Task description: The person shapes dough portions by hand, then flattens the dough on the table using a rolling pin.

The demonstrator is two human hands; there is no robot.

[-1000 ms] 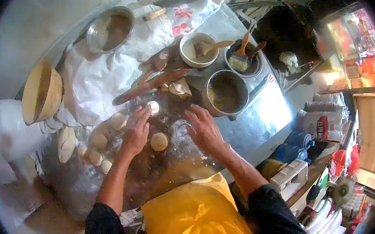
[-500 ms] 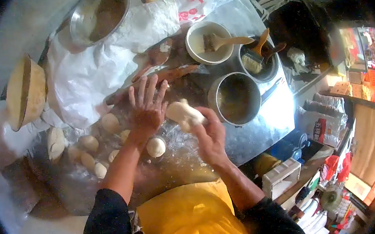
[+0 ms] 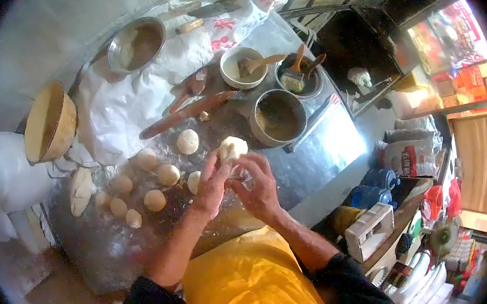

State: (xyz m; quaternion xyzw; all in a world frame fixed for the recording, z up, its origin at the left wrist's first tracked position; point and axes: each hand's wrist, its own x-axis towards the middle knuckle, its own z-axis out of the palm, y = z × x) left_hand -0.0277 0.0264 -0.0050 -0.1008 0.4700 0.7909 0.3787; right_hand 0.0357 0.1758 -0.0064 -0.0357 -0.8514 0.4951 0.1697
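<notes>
Over the metal worktable, a small lump of pale dough [image 3: 233, 147] is pinched up between my two hands. My left hand [image 3: 211, 185] closes on its near left side with the thumb and fingers. My right hand [image 3: 257, 187] has curled fingers against its near right side; some fingertips are hidden. Beyond the hands lies a smooth dough ball [image 3: 187, 141]. Several more dough balls [image 3: 154, 200] are spread over the floured surface to the left, and a longer piece of dough [image 3: 81, 191] lies at the far left.
A rolling pin [image 3: 190, 114] lies behind the dough. Bowls stand at the back right: a white bowl [image 3: 242, 68] with a brush, a pot with brushes [image 3: 298, 79] and a pot of liquid [image 3: 278, 117]. White sacking [image 3: 117, 114] covers the back, holding a metal bowl [image 3: 137, 45].
My left hand, spread flat over the table before, has come to the dough in my right hand. The dough looks more compact and rounded. The view has shifted, showing more of the table.
</notes>
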